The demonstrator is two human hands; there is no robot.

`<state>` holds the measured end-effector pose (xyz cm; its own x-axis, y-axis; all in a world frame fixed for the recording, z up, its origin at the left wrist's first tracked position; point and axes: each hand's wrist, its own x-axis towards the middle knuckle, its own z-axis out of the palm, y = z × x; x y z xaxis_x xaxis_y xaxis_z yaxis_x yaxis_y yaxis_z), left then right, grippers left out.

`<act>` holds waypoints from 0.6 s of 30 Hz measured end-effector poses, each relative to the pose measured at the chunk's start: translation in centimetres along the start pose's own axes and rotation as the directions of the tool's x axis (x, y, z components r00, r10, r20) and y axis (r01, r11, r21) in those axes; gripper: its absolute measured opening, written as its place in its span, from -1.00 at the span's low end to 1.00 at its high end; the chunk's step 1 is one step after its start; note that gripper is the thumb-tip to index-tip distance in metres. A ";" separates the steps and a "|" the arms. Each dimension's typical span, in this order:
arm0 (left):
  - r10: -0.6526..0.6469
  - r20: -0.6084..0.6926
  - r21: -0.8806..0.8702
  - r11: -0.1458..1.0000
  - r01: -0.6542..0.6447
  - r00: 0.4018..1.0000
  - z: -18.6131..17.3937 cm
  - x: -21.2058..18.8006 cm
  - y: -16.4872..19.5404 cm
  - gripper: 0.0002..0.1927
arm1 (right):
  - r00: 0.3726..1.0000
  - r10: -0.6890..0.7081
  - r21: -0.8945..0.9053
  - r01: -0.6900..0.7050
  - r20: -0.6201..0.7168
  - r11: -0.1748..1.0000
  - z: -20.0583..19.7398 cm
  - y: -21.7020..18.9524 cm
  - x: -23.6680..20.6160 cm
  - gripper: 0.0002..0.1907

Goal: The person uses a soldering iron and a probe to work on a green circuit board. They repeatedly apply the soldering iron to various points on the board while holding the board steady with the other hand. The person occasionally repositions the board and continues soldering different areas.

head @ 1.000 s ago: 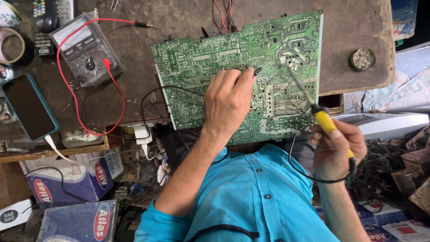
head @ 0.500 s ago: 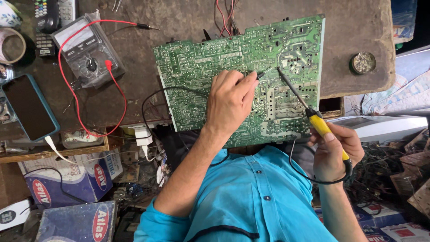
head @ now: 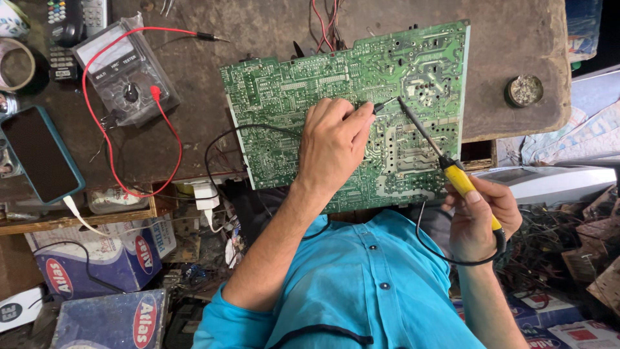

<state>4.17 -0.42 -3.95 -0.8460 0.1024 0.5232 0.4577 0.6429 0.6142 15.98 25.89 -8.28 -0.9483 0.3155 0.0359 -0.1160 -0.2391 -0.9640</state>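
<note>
The desk (head: 516,39) is carrying a green board (head: 310,90), which is lying flat in the middle and hanging over the near edge. The left hand (head: 332,145) is resting on the board, its fingers pinching a thin dark probe (head: 382,103). The right hand (head: 479,220), off the near edge, is gripping a yellow iron (head: 462,181). The iron's tip is touching the board beside the probe. A meter (head: 126,77) is sitting near the left edge.

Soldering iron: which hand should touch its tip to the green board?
Probably the right hand: it grips the soldering iron, whose tip is by the circuit board. The left hand rests on the board, pinching a thin dark probe.
</note>
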 end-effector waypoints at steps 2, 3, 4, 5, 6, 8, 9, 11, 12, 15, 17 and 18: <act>0.008 -0.015 -0.001 1.000 -0.008 1.000 0.0 0.1 0.1 -0.81 | 1.000 -0.023 -0.008 0.023 0.013 1.000 0.0 0.1 -0.1 -0.77; 0.012 -0.024 0.000 1.000 -0.012 1.000 -0.1 0.1 0.2 -0.81 | 0.999 -0.044 -0.017 0.045 0.022 0.999 -0.1 -0.1 0.0 -0.76; -0.022 -0.035 -0.021 1.000 0.021 0.999 -0.2 0.1 0.3 -0.80 | 0.997 -0.065 -0.028 0.066 0.030 0.997 -0.2 -0.3 0.1 -0.75; -0.055 -0.045 -0.044 0.998 0.053 0.997 -0.3 0.1 0.4 -0.79 | 0.987 -0.163 -0.061 0.163 0.008 0.985 -0.5 -0.7 0.4 -0.76; -0.088 -0.054 -0.067 0.994 0.085 0.995 -0.5 0.1 0.5 -0.78 | 0.973 -0.229 -0.088 0.225 -0.030 0.970 -1.1 -1.5 0.8 -0.76; -0.137 -0.108 -0.070 0.989 0.130 0.985 -1.1 -0.1 0.7 -0.77 | 0.945 -0.303 -0.174 0.280 -0.123 0.944 -2.7 -3.3 1.9 -0.76; -0.157 -0.134 -0.079 0.986 0.148 0.978 -1.3 -0.2 0.8 -0.76 | 0.933 -0.313 -0.227 0.270 -0.177 0.936 -3.6 -4.2 2.4 -0.76; -0.174 -0.125 -0.131 0.979 0.158 0.977 -1.8 -0.4 1.0 -0.78 | 0.916 -0.282 -0.372 0.166 -0.283 0.913 -5.3 -5.6 3.7 -0.76; -0.182 -0.120 -0.157 0.974 0.163 0.976 -2.0 -0.5 1.0 -0.79 | 0.921 -0.276 -0.400 0.152 -0.274 0.904 -5.9 -5.7 4.1 -0.79; -0.099 -0.141 -0.093 0.992 0.087 0.985 -2.2 -0.5 1.3 -0.77 | 0.936 -0.268 -0.461 0.139 -0.229 0.876 -7.2 -5.6 5.0 -0.85; -0.073 -0.133 -0.038 0.997 0.068 0.988 -2.2 -0.5 1.5 -0.77 | 0.943 -0.271 -0.457 0.158 -0.193 0.875 -7.5 -5.0 5.6 -0.86; -0.060 -0.129 -0.010 0.998 0.059 0.990 -2.1 -0.5 1.5 -0.77 | 0.946 -0.267 -0.450 0.161 -0.182 0.878 -7.7 -4.7 5.8 -0.86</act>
<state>5.88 -1.08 -2.01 -0.8297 -0.0347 0.5572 0.4096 0.6404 0.6498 13.30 35.92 -5.54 -0.8124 0.5300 0.2433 -0.1218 0.2539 -0.9595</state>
